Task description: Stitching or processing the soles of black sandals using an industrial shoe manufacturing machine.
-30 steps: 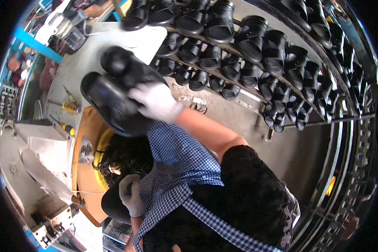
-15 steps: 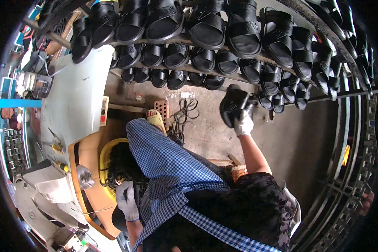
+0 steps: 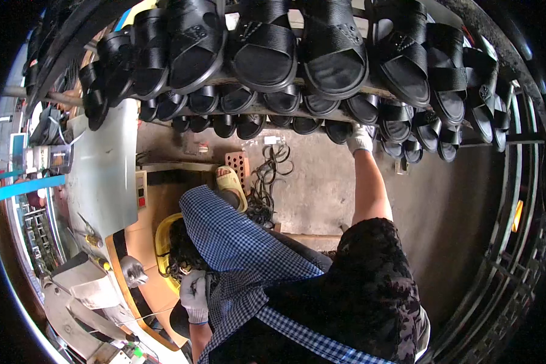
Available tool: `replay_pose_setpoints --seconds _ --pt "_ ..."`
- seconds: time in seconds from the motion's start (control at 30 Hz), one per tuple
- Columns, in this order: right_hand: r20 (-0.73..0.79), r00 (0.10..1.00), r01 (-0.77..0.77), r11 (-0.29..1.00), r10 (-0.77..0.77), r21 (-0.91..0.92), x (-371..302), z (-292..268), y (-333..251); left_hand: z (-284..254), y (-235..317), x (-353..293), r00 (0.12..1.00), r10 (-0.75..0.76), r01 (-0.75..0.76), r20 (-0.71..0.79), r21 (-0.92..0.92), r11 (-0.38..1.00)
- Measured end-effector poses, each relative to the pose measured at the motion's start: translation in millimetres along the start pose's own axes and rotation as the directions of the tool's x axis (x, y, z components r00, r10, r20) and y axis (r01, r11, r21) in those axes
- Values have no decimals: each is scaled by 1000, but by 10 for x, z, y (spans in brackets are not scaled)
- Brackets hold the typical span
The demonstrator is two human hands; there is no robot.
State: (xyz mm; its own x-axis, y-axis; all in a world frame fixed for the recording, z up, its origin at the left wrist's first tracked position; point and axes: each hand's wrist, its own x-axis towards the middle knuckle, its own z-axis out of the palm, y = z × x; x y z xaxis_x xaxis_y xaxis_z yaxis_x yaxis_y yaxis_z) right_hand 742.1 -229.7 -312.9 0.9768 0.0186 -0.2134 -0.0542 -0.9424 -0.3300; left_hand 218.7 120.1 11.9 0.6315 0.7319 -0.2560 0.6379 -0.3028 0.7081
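Observation:
My right hand (image 3: 361,139), in a white knit glove, reaches forward to the lowest visible row of the rack. It grips a pair of black sandals (image 3: 338,131); the fingers are mostly hidden behind them and the row above. My left hand (image 3: 194,295), also gloved, is curled closed beside my lap, at the edge of a yellow basin (image 3: 162,242). Dark curly strips (image 3: 185,249) fill that basin. Whatever the left fingers hold, if anything, cannot be made out.
Rows of black cross-strap sandals (image 3: 264,57) hang over the far side on a metal rack (image 3: 522,142). To the left stand a pale table (image 3: 106,176) and a machine (image 3: 73,309). Black strips (image 3: 273,173) and a perforated brick (image 3: 236,167) lie on the floor.
My right hand has moved forward with the pair of sandals, from above the floor to the rack's low row. The view has shifted toward the rack. My left hand stays beside the basin.

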Motion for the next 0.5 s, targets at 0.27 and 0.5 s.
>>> replay_pose_setpoints --seconds 0.27,0.5 --pt "-227 936 -295 951 269 -87 275 -376 1652 -287 -846 -260 985 -117 127 -127 76 989" --pt "128 952 -216 909 276 -356 762 -435 2336 -494 -1229 -355 948 -215 245 -235 103 964"
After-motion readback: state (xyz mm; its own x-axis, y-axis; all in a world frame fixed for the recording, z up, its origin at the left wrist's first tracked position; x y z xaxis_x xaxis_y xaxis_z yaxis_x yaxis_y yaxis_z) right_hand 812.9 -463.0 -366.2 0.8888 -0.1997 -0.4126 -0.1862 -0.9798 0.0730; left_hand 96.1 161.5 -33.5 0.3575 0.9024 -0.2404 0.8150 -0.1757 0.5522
